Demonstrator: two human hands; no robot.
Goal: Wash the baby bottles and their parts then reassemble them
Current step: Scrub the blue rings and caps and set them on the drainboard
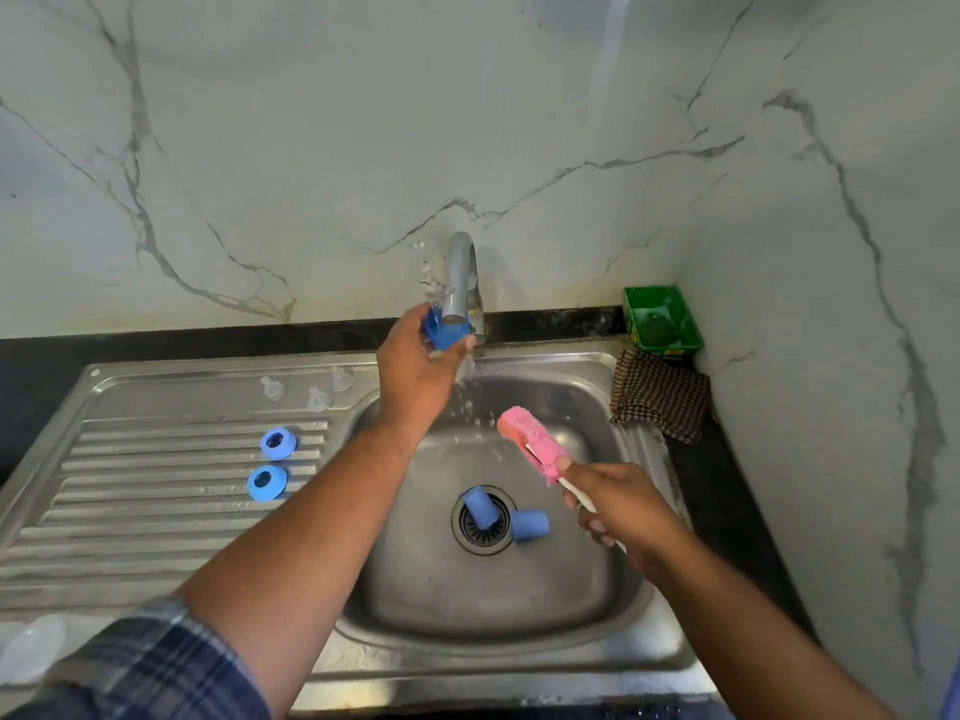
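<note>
A clear plastic object [31, 646] at the lower left edge is cut off and blurred, so I cannot tell what it is. The blue ribbed bottle part [447, 332] gripped in the left hand [415, 371] is half covered by curled fingers and the spout, and its exact kind is unclear. The right hand [618, 506] closes around a white handle, mostly hidden, of the pink sponge brush [530, 441].

White marble wall [311, 148] with grey veins rises behind and to the right. A black counter [41, 366] carries a stainless steel sink [467, 605] with a ribbed drainboard [156, 517] on the left. The faucet [460, 272] runs, and water falls past the blue part held just under its mouth. The brush is held tilted over the basin, apart from the stream.

A checked cloth [660, 394] lies at the sink's right rear corner, beside a green tub [662, 319] in the wall corner. In the basin, 2 blue caps lie on their sides: one [479, 506] across the drain strainer [467, 535], one [530, 525] just right of it. On the drainboard sit 2 blue collar rings [278, 442] [267, 482] and, further back, 3 clear nipples [272, 388] [318, 399] [343, 378].
</note>
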